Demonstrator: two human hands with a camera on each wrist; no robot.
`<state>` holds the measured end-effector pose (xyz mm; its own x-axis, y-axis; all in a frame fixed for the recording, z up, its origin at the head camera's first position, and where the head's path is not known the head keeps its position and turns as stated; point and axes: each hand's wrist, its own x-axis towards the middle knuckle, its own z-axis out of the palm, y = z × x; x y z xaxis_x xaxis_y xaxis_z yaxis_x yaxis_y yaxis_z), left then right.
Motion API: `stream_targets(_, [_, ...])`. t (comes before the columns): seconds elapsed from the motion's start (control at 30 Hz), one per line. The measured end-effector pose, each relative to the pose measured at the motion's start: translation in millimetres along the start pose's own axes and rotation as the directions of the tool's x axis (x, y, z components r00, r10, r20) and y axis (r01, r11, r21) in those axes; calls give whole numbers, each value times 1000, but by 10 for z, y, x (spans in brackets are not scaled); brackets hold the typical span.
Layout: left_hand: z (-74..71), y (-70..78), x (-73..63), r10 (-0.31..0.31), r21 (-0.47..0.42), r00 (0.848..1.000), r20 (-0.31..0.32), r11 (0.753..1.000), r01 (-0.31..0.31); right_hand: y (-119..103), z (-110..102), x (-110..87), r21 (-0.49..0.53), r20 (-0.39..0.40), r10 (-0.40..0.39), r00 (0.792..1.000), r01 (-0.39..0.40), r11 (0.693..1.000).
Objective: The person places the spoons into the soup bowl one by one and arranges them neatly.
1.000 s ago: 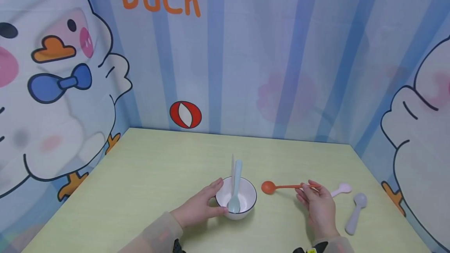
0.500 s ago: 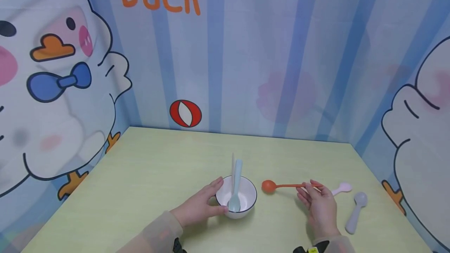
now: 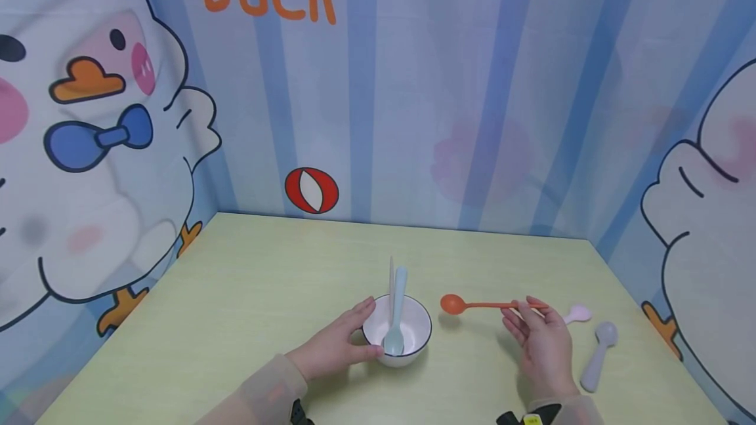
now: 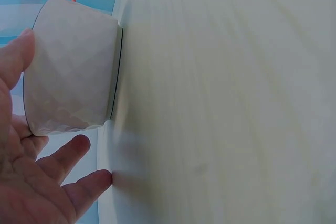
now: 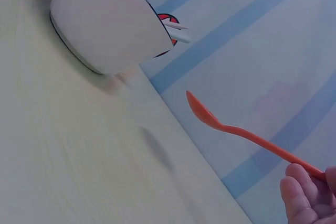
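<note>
A white bowl [image 3: 413, 332] with a dark rim stands on the table, with a pale blue spoon [image 3: 396, 323] and a thin pale utensil [image 3: 391, 281] leaning inside. My left hand [image 3: 338, 346] holds the bowl's left side at the rim, thumb in front and fingers behind. In the left wrist view the bowl [image 4: 73, 69] shows its faceted outer wall between thumb and fingers. My right hand [image 3: 543, 349] pinches the handle of an orange spoon [image 3: 453, 304], its head pointing at the bowl. The right wrist view shows the orange spoon [image 5: 247, 135] raised above the table.
Beyond my right hand lie a pink spoon [image 3: 577, 314], partly hidden by the hand, and a grey-lilac spoon [image 3: 598, 356]. A patterned curtain [image 3: 413, 117] closes off the back and sides of the pale yellow-green table [image 3: 283, 267].
My right hand has lifted the orange spoon from low over the table and shifted slightly right. The left hand and the bowl have stayed in place.
</note>
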<state>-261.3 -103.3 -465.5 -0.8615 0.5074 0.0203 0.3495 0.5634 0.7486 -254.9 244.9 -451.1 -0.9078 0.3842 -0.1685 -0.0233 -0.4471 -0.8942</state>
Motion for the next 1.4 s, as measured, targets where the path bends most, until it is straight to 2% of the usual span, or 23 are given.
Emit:
stream_targets(0.33, [-13,42,-12,-4,-2,1000,1,1000,4,-112,59,-28,-18,15,13,1000,-13,1000])
stream_targets(0.67, [-14,52,-15,-14,-4,1000,5,1000,14,-183,248,-55,-64,97,9,995,-3,998])
stream_targets(0.97, [-4,29,-8,-39,-3,999,7,999,39,-190,370,-48,-69,182,9,983,3,998])
stream_targets(1.13, [-9,40,-9,-49,-8,999,9,999,49,-196,427,-41,-108,211,31,977,-8,994])
stream_targets(1.4, [-15,42,-7,-58,-11,998,12,998,59,-200,517,2,-188,272,35,962,17,982])
